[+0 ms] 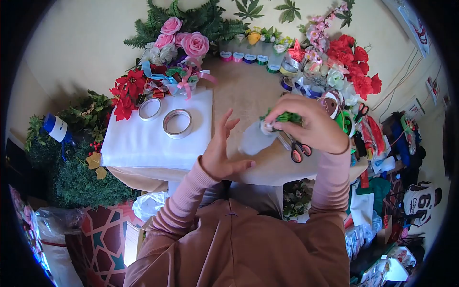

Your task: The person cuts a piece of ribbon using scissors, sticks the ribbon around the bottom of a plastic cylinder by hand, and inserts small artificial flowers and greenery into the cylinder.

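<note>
My right hand point(311, 122) is closed in a pinch at a small artificial flower point(266, 127), pale with green leaves point(289, 116) partly hidden under the fingers. Below it, a frosted, see-through piece point(256, 138) slants over the brown table cover; I cannot tell whether it is a sheet or a vase. My left hand point(221, 150) is raised to the left of these, fingers spread, holding nothing. Scissors point(299, 150) with black and orange handles lie just below my right hand.
White sheets point(158, 138) with two tape rolls point(177, 123) on them cover the table's left side. Ribbon spools point(249, 58) line the back. Pink roses point(195, 44), poinsettias point(129, 91) and red flowers point(351, 62) stand around. More scissors point(362, 112) lie at the right edge.
</note>
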Available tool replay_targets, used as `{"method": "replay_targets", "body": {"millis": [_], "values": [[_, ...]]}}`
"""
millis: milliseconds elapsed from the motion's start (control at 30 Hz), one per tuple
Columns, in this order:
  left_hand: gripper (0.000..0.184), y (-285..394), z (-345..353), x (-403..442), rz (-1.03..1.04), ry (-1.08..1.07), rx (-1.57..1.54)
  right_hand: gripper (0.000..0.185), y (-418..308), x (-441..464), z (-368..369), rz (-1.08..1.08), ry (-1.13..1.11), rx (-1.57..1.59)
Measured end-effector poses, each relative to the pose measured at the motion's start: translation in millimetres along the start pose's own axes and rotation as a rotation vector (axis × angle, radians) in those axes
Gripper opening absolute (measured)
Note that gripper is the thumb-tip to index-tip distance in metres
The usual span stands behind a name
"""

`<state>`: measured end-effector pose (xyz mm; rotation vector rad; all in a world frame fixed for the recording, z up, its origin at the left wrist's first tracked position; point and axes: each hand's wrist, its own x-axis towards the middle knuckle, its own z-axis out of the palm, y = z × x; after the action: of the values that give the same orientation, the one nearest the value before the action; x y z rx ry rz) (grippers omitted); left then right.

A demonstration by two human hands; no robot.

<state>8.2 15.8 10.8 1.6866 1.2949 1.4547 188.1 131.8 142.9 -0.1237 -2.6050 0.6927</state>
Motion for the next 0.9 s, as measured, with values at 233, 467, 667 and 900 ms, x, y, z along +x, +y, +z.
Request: {"method": "replay_targets", "body": {"millis": [233,467,667,900], "values": [[0.109,-62.9,31.9,13.0,-0.007,0.005,-0.066,0.027,24.1,7.5,28.3,0.051,-0.188,-0.123],[0.1,-60.2,34.8,13.5,-0.047,0.068,0.029,0.047,18.1,-2.6,30.1,-0.007,0.234,-0.086],[0.1,-53.2,34.2,11.0,-0.071,0.076,0.125,0.04,42.9,-39.8,56.1,0.239,0.701,0.324],[0.097,-51.3,36.5,10.9,-0.058,0.059,0.199,0.037,59.5,-68.6,114.2,0.456,0.63,0.538]]}}
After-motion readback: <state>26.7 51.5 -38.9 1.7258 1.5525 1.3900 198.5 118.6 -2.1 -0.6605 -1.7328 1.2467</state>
